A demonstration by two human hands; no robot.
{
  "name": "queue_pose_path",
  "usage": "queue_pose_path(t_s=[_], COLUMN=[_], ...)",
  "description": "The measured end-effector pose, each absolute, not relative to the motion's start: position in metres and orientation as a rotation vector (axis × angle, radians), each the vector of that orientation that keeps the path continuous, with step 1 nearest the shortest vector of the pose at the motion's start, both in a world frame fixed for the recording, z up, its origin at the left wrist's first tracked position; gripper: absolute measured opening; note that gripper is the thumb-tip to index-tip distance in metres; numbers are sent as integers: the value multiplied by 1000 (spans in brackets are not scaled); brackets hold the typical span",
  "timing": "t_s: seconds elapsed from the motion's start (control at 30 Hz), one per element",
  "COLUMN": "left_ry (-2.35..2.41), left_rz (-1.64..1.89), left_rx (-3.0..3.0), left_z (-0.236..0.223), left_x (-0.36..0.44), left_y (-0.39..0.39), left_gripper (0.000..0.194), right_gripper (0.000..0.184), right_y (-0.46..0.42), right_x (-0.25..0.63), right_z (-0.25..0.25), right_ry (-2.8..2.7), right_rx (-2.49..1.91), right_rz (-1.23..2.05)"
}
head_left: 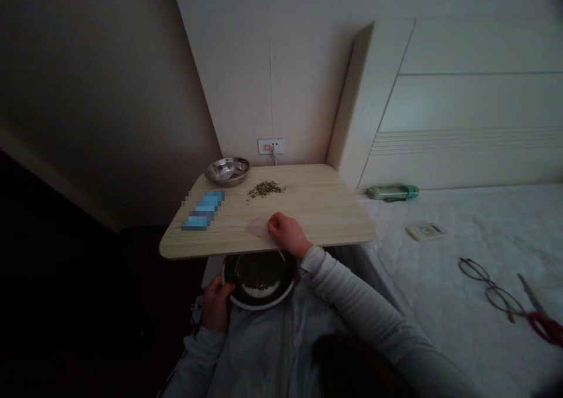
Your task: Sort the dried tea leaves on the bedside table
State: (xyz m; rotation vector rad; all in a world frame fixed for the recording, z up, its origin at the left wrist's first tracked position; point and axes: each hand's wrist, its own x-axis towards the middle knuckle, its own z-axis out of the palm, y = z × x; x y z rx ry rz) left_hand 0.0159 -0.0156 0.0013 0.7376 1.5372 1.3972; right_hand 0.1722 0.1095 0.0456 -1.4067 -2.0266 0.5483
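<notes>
My left hand (215,304) grips the left rim of a dark plate with a pale edge (260,305), held below the front edge of the small wooden table. Inside the plate lie many small dark green grains, perhaps beans (259,269). My right hand (288,232) is over the table's front part, its fingers curled and pressed together; what they hold, if anything, I cannot make out. Farther back on the tabletop, a loose pile of similar green grains (266,189) is spread out. A shiny metal bowl (227,172) stands at the table's back left corner.
A blurred-out blue object (203,210) lies at the left of the wooden tabletop (325,210). On the bed at right are a green bottle (393,193), a pale flat device (426,231), eyeglasses (488,285) and red-handled scissors (543,325). A wall socket (270,146) is behind the table.
</notes>
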Motion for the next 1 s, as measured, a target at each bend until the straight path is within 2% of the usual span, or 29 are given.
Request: queue_pose_path(t_s=[0.23, 0.47, 0.77, 1.0], left_ry=[1516, 1587, 1605, 1726], left_rz=[1386, 1410, 1400, 1415], left_rx=[738, 737, 715, 634], left_z=[0, 14, 14, 4], left_x=[16, 23, 20, 13], left_y=[-15, -17, -18, -19], left_gripper=[15, 14, 14, 20], right_gripper=[21, 23, 22, 24], right_y=[145, 188, 185, 158], right_x=[209, 239, 254, 265], right_z=[45, 46, 45, 42], right_ry=[-1937, -1841, -1645, -1523], right_rx=[-1636, -1696, -1407, -1286], right_rz=[390, 379, 701, 776])
